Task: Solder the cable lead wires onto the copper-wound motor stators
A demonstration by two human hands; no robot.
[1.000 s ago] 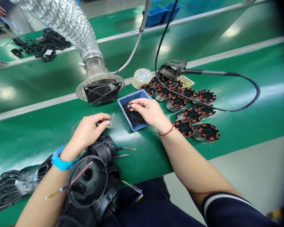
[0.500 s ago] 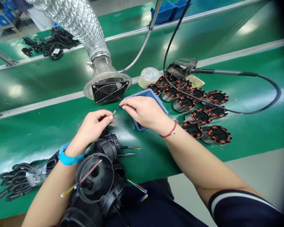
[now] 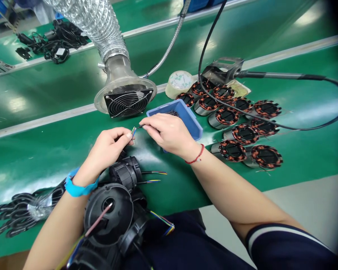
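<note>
Pinched between the thumb and fingers of my left hand (image 3: 109, 148) are thin coloured wires (image 3: 133, 131), green-yellow and blue among them, with their ends sticking up. My right hand (image 3: 169, 133) grips a small thin black tube (image 3: 140, 126) in its fingertips. The tube's end meets the wire tips; whether it is around one of them I cannot tell. Under my right hand stands a blue plastic box (image 3: 195, 127) with small dark pieces inside. Black motor housings (image 3: 125, 172) with wires poking out lie below my left hand and against my left forearm.
Several copper-wound stators (image 3: 243, 135) stand at the right, near a tape roll (image 3: 178, 83) and a metal holder with a corded tool (image 3: 270, 75). A fume extractor (image 3: 129, 103) hangs ahead. Bundled black cables (image 3: 25, 210) lie at the left.
The black tube in my right hand has come up against the wire ends, which are slightly more spread. The view has shifted a little.
</note>
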